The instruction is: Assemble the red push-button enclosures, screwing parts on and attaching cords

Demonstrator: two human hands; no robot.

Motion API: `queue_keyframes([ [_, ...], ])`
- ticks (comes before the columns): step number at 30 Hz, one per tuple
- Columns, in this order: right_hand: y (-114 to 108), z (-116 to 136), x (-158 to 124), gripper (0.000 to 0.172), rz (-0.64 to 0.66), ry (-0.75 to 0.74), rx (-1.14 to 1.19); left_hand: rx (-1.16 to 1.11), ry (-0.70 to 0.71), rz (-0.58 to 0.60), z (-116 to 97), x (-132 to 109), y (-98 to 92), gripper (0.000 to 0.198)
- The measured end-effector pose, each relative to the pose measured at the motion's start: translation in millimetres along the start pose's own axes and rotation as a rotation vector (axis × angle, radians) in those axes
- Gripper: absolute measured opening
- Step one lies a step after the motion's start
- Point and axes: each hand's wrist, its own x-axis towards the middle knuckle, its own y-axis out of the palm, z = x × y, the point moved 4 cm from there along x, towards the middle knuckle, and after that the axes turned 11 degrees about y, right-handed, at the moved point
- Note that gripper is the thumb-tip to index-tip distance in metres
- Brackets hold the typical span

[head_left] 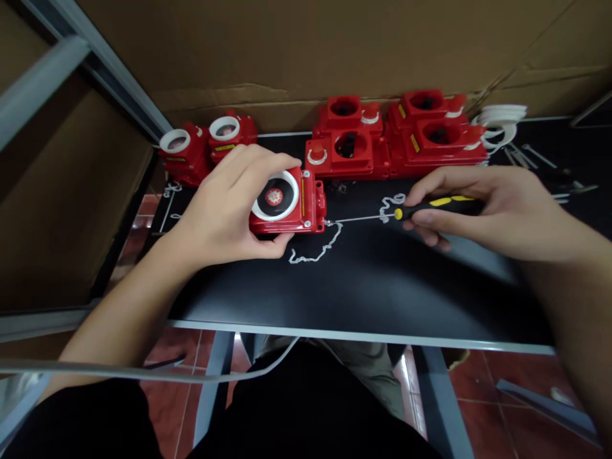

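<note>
My left hand (229,204) grips a red box-shaped unit (287,203) with a white ring and black round face, holding it on its side on the black table (373,287). My right hand (482,213) is closed round the black-and-yellow handle of a screwdriver (430,207). The thin shaft points left, and its tip meets the right side of the red unit near a corner screw.
Two finished red units (201,146) with white rings stand at the back left. Several open red housings (392,137) are stacked at the back middle. White rings (502,121) and loose screws lie at the back right. A white cord (315,252) lies on the table. Cardboard walls stand behind.
</note>
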Motion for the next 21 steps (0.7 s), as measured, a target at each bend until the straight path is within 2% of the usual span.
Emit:
queue_keyframes([
  [3, 0.3, -3.1, -1.8, 0.059, -0.057, -0.022, 0.042, 0.028, 0.0, -0.005, 0.4, -0.9, 1.9, 0.072],
  [7, 0.4, -10.4, -0.3, 0.055, -0.1, -0.048, -0.054, 0.042, 0.01, -0.02, -0.3, -1.9, 5.6, 0.072],
  [12, -2.9, -12.2, 6.8, 0.06, -0.068, -0.117, -0.095, 0.009, -0.019, -0.096, 1.1, -2.8, 7.2, 0.068],
  [17, -15.4, -7.6, 3.3, 0.046, -0.046, -0.236, -0.209, 0.033, -0.013, -0.086, 1.2, -3.2, 8.4, 0.073],
  [21, -19.6, -5.3, -1.0, 0.05, -0.033, -0.173, -0.176, 0.054, -0.037, -0.067, 2.5, -4.2, 7.0, 0.073],
])
